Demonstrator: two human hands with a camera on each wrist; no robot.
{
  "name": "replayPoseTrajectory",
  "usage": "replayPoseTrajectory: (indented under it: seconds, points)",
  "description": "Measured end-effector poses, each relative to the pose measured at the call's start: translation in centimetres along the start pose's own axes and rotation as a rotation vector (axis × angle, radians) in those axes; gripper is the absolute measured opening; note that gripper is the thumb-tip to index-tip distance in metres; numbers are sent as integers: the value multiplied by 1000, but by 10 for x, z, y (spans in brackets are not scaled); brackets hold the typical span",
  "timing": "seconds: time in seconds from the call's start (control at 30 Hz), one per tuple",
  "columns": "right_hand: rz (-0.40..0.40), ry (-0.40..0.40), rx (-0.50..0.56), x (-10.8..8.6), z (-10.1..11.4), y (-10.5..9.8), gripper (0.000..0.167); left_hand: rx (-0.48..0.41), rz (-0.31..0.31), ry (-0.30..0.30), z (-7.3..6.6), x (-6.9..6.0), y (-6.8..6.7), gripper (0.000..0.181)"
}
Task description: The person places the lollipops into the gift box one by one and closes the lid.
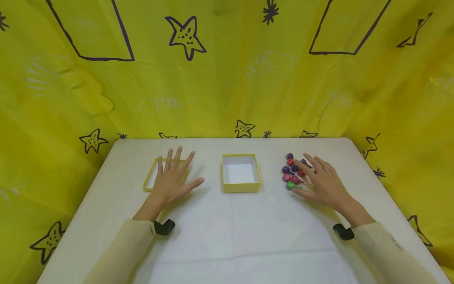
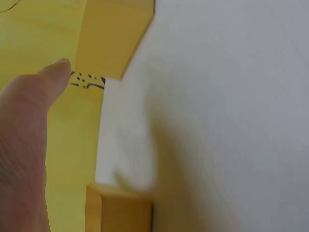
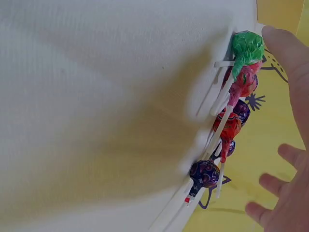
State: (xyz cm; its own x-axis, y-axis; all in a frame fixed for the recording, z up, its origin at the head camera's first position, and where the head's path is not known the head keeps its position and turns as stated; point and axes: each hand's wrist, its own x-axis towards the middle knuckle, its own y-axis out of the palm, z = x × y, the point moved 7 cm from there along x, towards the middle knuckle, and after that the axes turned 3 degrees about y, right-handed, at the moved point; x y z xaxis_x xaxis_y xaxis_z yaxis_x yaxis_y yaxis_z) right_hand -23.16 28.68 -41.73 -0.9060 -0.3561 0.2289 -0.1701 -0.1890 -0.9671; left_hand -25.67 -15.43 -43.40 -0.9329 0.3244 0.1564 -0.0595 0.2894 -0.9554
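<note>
Over a shallow yellow-rimmed box part (image 1: 146, 189) at the left, my left hand (image 1: 169, 183) is spread with straight fingers and holds nothing. At the table's middle stands an open yellow box (image 1: 242, 187) with a white inside. Several wrapped lollipops lie at the right, among them a green one (image 1: 291, 185) nearest the front and a purple one (image 1: 289, 156) at the back. Above their right side my right hand (image 1: 326, 183) hovers, fingers apart and slightly bent, gripping nothing. In the right wrist view the green lollipop (image 3: 247, 47) is close to the thumb, and the white sticks show.
A white cloth (image 1: 241, 228) covers the table. Behind it and on both sides hangs a yellow curtain (image 1: 220, 86) with drawn stars. Each wrist bears a dark strap piece, the left one (image 1: 164, 227) and the right one (image 1: 343, 232).
</note>
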Motion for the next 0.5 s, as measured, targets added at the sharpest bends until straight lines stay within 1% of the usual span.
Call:
replayPoseTrajectory:
  seconds: [0.13,0.23,0.37,0.5]
  points:
    - [-2,-48,42,2,3,-2,86,-88,-7,57,-18,11,3,96]
    - [27,-54,80,4,5,-1,80,-180,-1,114,-34,19,6,98]
    - [96,-19,143,3,7,2,73,-379,23,161,-52,28,11,103]
    - [157,10,169,2,11,5,66,-551,55,169,-63,35,17,108]
